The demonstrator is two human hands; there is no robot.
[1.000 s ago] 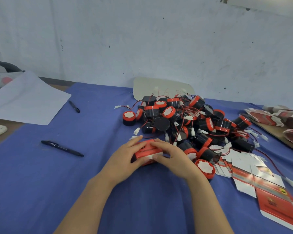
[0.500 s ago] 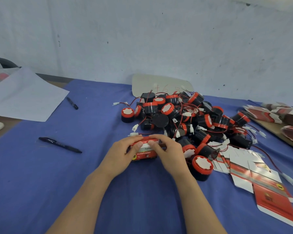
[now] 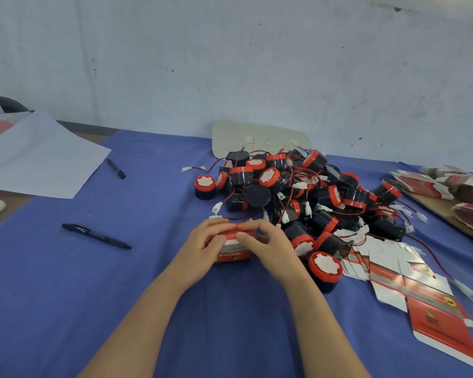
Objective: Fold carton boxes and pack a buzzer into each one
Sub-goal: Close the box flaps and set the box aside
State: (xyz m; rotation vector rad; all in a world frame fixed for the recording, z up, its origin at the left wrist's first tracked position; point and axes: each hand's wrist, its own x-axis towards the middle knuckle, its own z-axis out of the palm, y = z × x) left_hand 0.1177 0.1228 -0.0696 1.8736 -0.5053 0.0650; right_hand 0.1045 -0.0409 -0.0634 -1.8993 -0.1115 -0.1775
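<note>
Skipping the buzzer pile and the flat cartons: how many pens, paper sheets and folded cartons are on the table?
Pens: 2
Paper sheet: 1
Folded carton: 1, held by left hand and right hand
Total: 4

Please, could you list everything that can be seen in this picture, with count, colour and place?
carton: one, red and white, between both grips
buzzers: many, black and red, piled behind and right of the carton
flat cartons: several, red and white, near right; more stacked far right
pens: two, black, left
paper: one, white, far left
cloth: one, blue, under everything
left grip: holds the carton's left end
right grip: holds its right end
</note>
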